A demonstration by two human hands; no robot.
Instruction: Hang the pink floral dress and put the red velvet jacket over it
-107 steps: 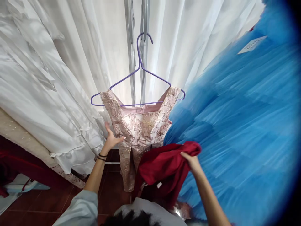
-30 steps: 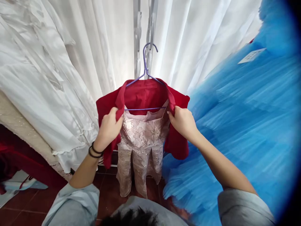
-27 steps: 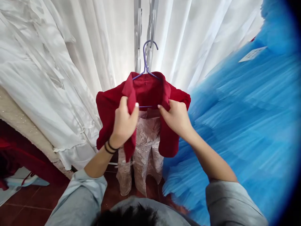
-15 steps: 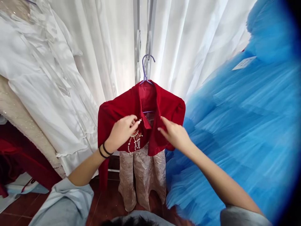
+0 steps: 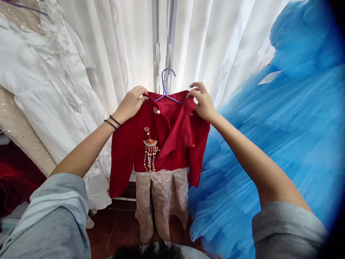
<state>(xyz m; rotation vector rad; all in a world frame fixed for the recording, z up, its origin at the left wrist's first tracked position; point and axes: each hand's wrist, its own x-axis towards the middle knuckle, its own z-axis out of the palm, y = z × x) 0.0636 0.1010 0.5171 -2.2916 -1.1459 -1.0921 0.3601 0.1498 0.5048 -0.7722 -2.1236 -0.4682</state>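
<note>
Left hand (image 5: 134, 102) had the collar of a dark-red long-sleeved fabric jacket (image 5: 174, 142) pinched; right hand (image 5: 202, 101) pinched its opposite side. I had the jacket on a purple wire hanger (image 5: 163, 81), over a pale-pink brocade garment (image 5: 161, 194). Behind: grey metal uprights (image 5: 156, 28), pleated white curtain (image 5: 194, 39). Ruffled blue tulle gown (image 5: 269, 144) at right, white ruffled dress (image 5: 51, 104) left. Floor (image 5: 120, 228): dark red-brown tile, visible below the hems.

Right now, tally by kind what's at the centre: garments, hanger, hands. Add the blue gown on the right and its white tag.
Red jacket: 1
Pink brocade garment: 1
Purple hanger: 1
Hands: 2 (left hand, right hand)
Blue gown: 1
White tag: 1
Total: 7
</note>
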